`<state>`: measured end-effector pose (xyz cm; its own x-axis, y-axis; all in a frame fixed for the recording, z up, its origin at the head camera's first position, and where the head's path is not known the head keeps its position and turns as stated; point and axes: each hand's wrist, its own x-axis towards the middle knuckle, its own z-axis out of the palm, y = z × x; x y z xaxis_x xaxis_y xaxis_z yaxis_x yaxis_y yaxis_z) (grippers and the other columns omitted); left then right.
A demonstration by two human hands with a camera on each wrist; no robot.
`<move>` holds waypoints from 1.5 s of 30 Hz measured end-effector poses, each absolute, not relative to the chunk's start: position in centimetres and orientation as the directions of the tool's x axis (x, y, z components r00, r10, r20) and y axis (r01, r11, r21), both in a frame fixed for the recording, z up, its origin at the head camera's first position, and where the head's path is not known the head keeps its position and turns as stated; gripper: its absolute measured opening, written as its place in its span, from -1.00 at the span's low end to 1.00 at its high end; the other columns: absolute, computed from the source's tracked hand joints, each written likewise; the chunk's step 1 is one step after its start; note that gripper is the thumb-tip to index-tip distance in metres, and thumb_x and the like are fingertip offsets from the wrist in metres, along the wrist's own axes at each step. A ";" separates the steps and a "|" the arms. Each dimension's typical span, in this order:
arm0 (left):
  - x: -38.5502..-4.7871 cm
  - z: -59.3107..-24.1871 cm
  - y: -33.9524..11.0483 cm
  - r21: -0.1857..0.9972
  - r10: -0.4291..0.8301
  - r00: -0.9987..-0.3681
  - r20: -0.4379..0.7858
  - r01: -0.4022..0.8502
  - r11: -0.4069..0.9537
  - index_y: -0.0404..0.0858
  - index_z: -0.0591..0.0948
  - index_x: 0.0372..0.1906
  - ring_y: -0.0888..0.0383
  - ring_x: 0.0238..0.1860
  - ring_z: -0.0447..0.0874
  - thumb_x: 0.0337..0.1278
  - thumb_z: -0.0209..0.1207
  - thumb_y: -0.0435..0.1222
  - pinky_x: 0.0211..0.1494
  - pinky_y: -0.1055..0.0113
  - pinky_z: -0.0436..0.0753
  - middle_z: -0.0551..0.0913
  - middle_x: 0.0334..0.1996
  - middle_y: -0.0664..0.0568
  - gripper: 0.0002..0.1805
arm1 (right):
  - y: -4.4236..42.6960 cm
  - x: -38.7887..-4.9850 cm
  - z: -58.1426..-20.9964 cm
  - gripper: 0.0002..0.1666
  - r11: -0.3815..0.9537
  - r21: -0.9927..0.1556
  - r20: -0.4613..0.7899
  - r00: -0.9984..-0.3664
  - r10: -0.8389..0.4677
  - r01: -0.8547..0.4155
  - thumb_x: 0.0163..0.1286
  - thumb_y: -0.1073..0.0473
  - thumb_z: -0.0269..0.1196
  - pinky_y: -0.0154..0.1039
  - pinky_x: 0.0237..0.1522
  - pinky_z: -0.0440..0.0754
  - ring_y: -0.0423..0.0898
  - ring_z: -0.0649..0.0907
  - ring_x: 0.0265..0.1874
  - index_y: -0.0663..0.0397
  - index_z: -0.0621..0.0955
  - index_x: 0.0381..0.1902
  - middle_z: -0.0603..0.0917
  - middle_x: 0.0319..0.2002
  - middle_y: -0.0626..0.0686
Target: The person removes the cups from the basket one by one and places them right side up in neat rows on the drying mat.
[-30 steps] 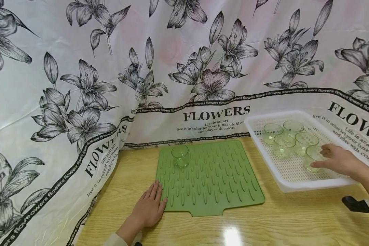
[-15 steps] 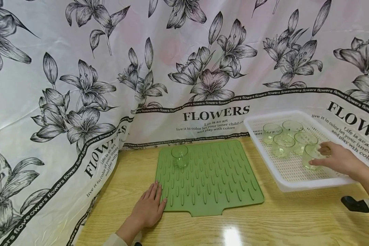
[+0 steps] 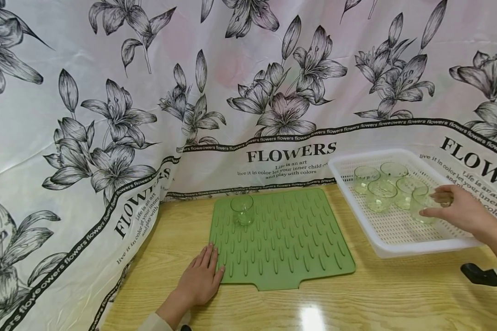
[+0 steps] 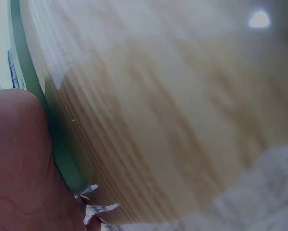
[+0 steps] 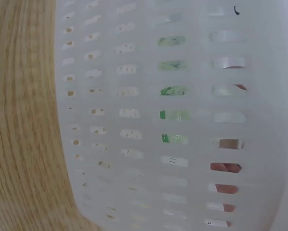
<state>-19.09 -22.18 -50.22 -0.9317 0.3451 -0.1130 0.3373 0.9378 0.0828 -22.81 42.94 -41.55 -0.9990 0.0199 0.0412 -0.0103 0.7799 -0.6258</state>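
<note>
In the head view, my left hand (image 3: 200,277) lies flat with straight fingers at the left edge of the green ridged mat (image 3: 281,248). A clear green-tinted glass (image 3: 243,212) stands on the mat's upper left. My right hand (image 3: 464,211) reaches over the white basket (image 3: 397,250) with thumb and fingers around the nearest glass (image 3: 422,207), beside several other glasses (image 3: 382,195). The left wrist view has part of my hand (image 4: 19,159) against the mat's edge (image 4: 67,163). Through the basket's slotted wall (image 5: 197,149), the right wrist view gives bits of glass and skin.
A wooden table (image 3: 327,303) lies under everything. A flower-printed cloth (image 3: 215,170) hangs behind the mat and basket and along the left side. A black object (image 3: 479,274) is beside my right sleeve.
The glass at my right hand has shifted slightly left and away from me inside the basket, and the right hand has moved slightly with it. My left hand has stayed put.
</note>
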 end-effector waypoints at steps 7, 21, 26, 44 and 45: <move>-19.1 -50.1 -22.1 0.085 0.344 -0.931 -0.123 0.336 0.938 -0.39 0.07 0.62 -0.23 0.62 -0.09 0.67 -0.35 0.09 0.57 -0.17 0.15 -0.08 0.64 -0.26 -0.24 | 42.4 -22.5 -41.1 0.13 0.752 -0.658 0.092 -0.995 0.043 -0.028 0.43 -0.06 0.37 0.42 -0.05 0.45 0.58 0.32 0.16 0.66 0.04 0.47 0.23 0.29 0.66; -18.7 -49.3 -21.8 0.094 0.334 -0.933 -0.132 0.324 0.942 -0.38 0.12 0.61 -0.21 0.62 -0.04 0.67 -0.28 0.05 0.56 -0.14 0.18 -0.04 0.63 -0.25 -0.27 | 41.6 -22.3 -40.6 0.11 0.724 -0.689 0.102 -0.994 0.046 -0.037 0.43 -0.09 0.37 0.39 0.00 0.44 0.42 0.34 0.13 0.55 0.09 0.51 0.25 0.34 0.57; -18.8 -49.6 -21.9 0.095 0.333 -0.935 -0.125 0.322 0.942 -0.38 0.12 0.61 -0.21 0.62 -0.05 0.67 -0.28 0.05 0.56 -0.15 0.18 -0.04 0.63 -0.25 -0.27 | 40.9 -22.1 -40.0 0.10 0.721 -0.692 0.108 -0.993 0.045 -0.043 0.44 -0.05 0.37 0.40 0.02 0.43 0.46 0.33 0.17 0.58 0.07 0.51 0.23 0.35 0.59; -18.6 -48.8 -21.7 0.094 0.333 -0.933 -0.135 0.323 0.942 -0.38 0.11 0.61 -0.21 0.62 -0.06 0.68 -0.28 0.05 0.57 -0.14 0.16 -0.04 0.63 -0.25 -0.27 | 38.6 -21.6 -38.3 0.21 0.676 -0.736 0.119 -0.990 0.075 -0.037 0.47 -0.07 0.34 0.55 0.10 0.33 0.59 0.25 0.27 0.54 -0.14 0.56 0.21 0.38 0.63; -18.6 -48.8 -21.7 0.095 0.334 -0.933 -0.135 0.323 0.942 -0.39 0.12 0.61 -0.21 0.62 -0.05 0.68 -0.27 0.05 0.57 -0.14 0.17 -0.04 0.63 -0.25 -0.27 | 38.6 -21.6 -38.3 0.21 0.673 -0.739 0.119 -0.990 0.079 -0.035 0.47 -0.07 0.34 0.54 0.10 0.34 0.58 0.25 0.27 0.55 -0.14 0.56 0.21 0.38 0.63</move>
<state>-18.60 -21.67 -48.81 -0.9329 0.3338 -0.1353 0.3231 0.9416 0.0947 -21.60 38.55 -38.28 -0.9898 0.0787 0.1187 -0.0352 0.6725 -0.7393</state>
